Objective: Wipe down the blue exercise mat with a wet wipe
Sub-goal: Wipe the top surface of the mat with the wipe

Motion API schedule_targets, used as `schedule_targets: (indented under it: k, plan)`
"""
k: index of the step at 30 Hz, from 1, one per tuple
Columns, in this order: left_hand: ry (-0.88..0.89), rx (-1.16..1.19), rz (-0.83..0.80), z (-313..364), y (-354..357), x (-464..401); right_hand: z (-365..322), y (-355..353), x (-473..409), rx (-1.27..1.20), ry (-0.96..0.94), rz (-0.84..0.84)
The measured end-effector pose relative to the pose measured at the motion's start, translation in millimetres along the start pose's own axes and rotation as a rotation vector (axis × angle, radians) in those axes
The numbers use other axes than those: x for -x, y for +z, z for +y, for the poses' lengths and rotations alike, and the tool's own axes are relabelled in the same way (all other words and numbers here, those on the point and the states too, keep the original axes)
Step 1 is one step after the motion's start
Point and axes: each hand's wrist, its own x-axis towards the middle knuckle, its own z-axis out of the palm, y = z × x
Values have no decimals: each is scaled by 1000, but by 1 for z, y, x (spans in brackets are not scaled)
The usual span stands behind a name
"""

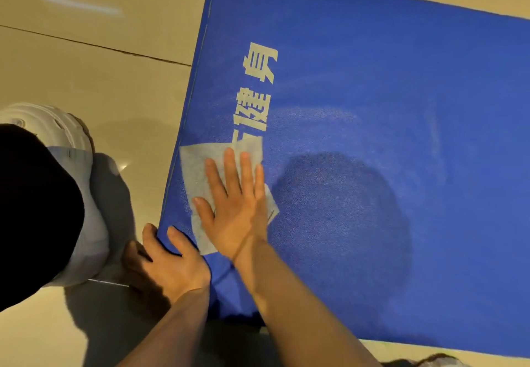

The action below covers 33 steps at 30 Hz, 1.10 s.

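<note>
The blue exercise mat [372, 94] lies flat on the floor and fills the right side of the view, with white printed characters near its left edge. A white wet wipe [196, 171] is spread on the mat close to that edge, over the lowest character. My right hand [235, 209] lies flat on the wipe, palm down and fingers apart, pressing it onto the mat. My left hand [169, 260] grips the mat's near left edge, thumb on the floor side and fingers on top.
Glossy beige floor tiles [100, 51] surround the mat. My bent leg in grey trousers [86, 209] and a dark top [31, 209] are at the left, close to the mat's edge. A head-shaped shadow [344, 209] falls on the mat.
</note>
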Motion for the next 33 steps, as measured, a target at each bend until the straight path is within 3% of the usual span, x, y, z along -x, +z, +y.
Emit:
schedule_targets:
  k: [2,4,7,10,13,16,20,23,25,28,33]
  plan:
    - [-14,27,7,0,1,0,21,-2,-14,-44,-178,-9]
    - [0,45,32,4,-3,3,67,2,-32,24,-152,50]
    - [-39,41,16,13,-8,9,147,-14,-59,140,276,145]
    - [-33,-22,30,15,-12,11,196,-42,-62,-19,693,-66]
    - [-13,-81,43,14,-8,10,179,-41,-57,-92,838,-27]
    - [41,-116,52,10,-3,9,113,-26,-42,-144,727,33]
    - [79,-163,26,6,-1,4,53,-29,-12,-156,536,-107]
    - [104,-193,-18,6,-4,4,63,-52,-14,-232,543,-222]
    - [99,-178,-54,5,-12,2,75,-78,-12,-277,538,-159]
    - [2,-164,-295,10,-37,-7,85,-109,11,-344,598,-71]
    - [213,-117,-408,27,-87,7,71,-147,68,-345,631,-242]
